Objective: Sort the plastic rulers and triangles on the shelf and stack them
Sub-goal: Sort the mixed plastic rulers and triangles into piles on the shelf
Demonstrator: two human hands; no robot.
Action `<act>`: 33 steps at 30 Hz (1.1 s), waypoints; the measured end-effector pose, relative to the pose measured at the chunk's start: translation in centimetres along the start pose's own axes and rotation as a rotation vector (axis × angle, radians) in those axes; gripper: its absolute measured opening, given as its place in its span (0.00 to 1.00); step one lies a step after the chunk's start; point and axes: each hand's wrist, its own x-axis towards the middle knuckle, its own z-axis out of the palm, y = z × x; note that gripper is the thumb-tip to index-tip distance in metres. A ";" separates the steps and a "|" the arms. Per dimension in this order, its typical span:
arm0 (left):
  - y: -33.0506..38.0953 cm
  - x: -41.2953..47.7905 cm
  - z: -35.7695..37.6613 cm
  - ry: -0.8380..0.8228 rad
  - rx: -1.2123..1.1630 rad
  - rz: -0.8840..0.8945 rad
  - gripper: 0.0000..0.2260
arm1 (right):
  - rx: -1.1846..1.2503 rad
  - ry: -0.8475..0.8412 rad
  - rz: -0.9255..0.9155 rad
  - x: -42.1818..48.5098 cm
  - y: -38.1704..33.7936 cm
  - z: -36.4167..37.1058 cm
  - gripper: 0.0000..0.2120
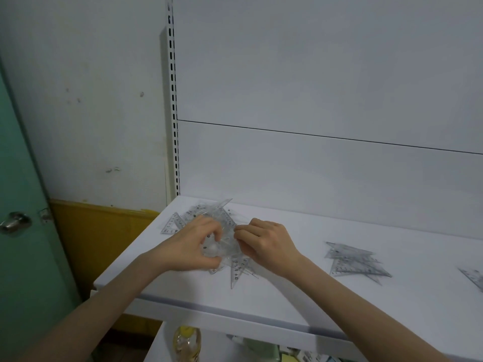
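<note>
Both of my hands are busy at the left end of the shelf. My left hand curls fingers and thumb round clear pieces in the pile, and my right hand pinches the edge of a piece on the pile's right side with bent fingertips. Behind them rises the white back panel, crossed by one thin dark seam, with a slotted upright along its left edge. The shelf itself is white and flat, its front lip running toward me. To the far left stands a green door, and a yellow board lies between it and the shelf. The pile is a jumble of transparent plastic rulers and triangles, their points sticking out on all sides, lying on the shelf under my hands. Well apart to the right lies a stack of clear triangles, roughly squared up, and a lone triangle is cut off by the right edge. Below the shelf's front I see a bottle with a yellow top. Smallest is the door's metal knob.
</note>
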 end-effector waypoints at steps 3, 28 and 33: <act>-0.3 0.2 0.1 0.003 -0.021 0.021 0.12 | 0.128 -0.075 0.163 -0.2 -0.1 -0.5 0.10; 1.6 2.4 1.0 0.181 -0.178 -0.085 0.07 | 0.831 -0.166 1.167 -2.5 0.8 -6.7 0.17; 2.3 2.9 1.0 0.082 -0.247 -0.106 0.08 | 0.868 -0.152 1.221 -4.9 1.8 -9.8 0.09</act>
